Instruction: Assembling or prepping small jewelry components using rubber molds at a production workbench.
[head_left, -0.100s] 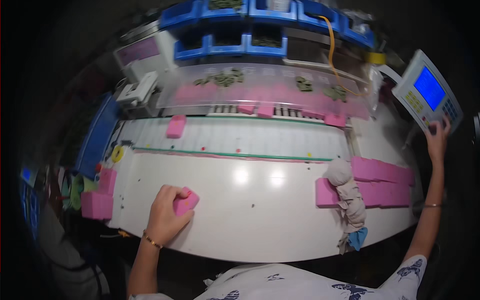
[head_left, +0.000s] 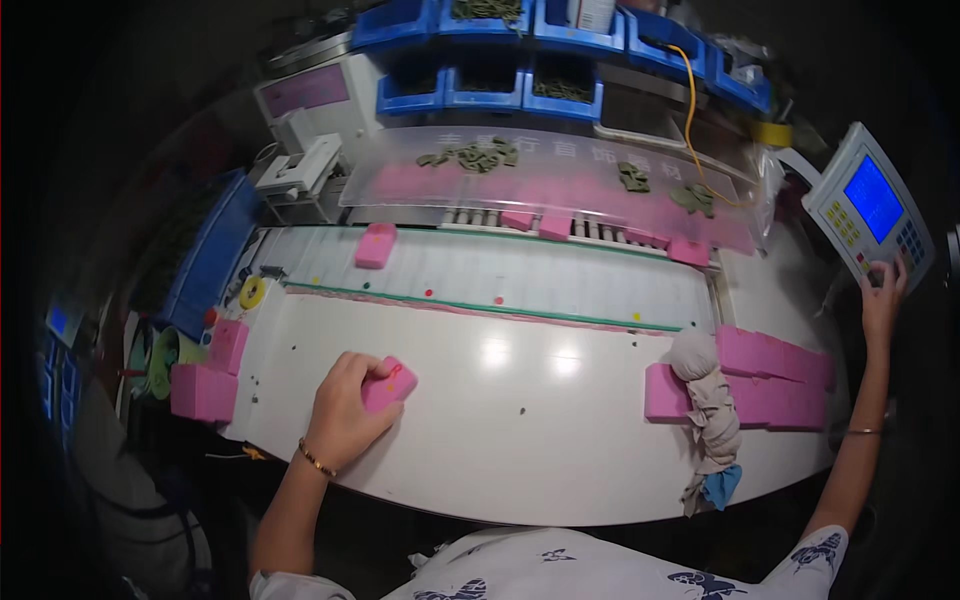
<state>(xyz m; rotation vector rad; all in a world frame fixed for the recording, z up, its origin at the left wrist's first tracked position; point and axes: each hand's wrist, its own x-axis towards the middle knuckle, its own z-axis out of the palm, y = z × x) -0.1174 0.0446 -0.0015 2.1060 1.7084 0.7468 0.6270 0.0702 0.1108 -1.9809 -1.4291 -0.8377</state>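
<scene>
My left hand [head_left: 350,405] rests on the left half of the white worktop. Its thumb and fingers close round a pink block [head_left: 390,383], which carries red marks on its top. At the far right, my right hand [head_left: 881,298] is raised to the lower edge of a control panel [head_left: 868,205] with a blue screen and coloured keys. Its fingers are bent together around a small dark thing that I cannot make out, close to the keys. Another pink block [head_left: 376,246] stands on the pale conveyor belt [head_left: 560,277] beyond the worktop.
Pink blocks [head_left: 775,402] lie in rows at the right, beside a rolled grey cloth bundle [head_left: 712,415]. More pink blocks [head_left: 203,392] stand at the left edge. Behind the belt, a clear cover [head_left: 560,170] bears green pieces, below blue bins [head_left: 485,88]. A yellow cable [head_left: 690,95] hangs there.
The whole view has shifted slightly, so things sit farther right in it. My left hand keeps its hold on the pink block, and my right hand stays at the control panel.
</scene>
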